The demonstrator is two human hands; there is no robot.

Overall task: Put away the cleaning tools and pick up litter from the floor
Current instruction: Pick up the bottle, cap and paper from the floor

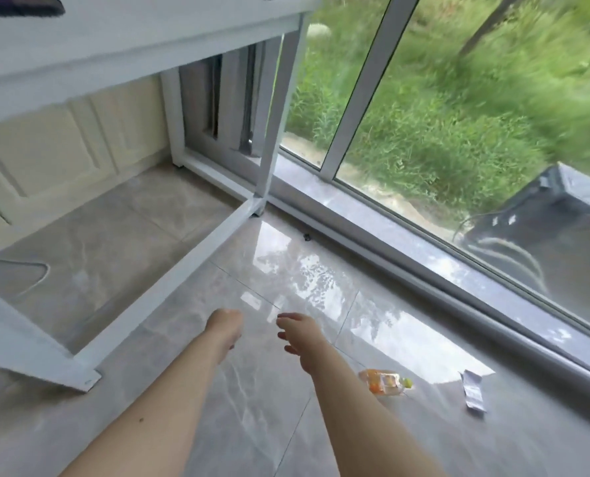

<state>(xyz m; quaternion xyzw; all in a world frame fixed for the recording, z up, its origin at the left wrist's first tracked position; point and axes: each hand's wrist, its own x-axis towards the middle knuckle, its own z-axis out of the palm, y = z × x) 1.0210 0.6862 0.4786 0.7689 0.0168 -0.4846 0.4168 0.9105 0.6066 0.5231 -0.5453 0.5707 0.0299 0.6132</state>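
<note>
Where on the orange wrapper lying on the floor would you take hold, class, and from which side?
Pinch the orange wrapper from above, across its crumpled middle. It lies flat on the tile floor, so nothing can slide under it, but the creased film should bunch between thumb and fingers. The right hand is nearer, with bare floor between, so it looks the easier one to use.

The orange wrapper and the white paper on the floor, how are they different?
The orange wrapper is colourful, orange with a bit of green, while the white paper is plain and pale. The orange wrapper looks puffy and crumpled; the white paper is a flat, narrow strip. The orange wrapper lies closer to the right hand; the white paper lies farther off, nearer the window sill. Both are litter on the shiny tile floor, and neither hand touches them.
</note>
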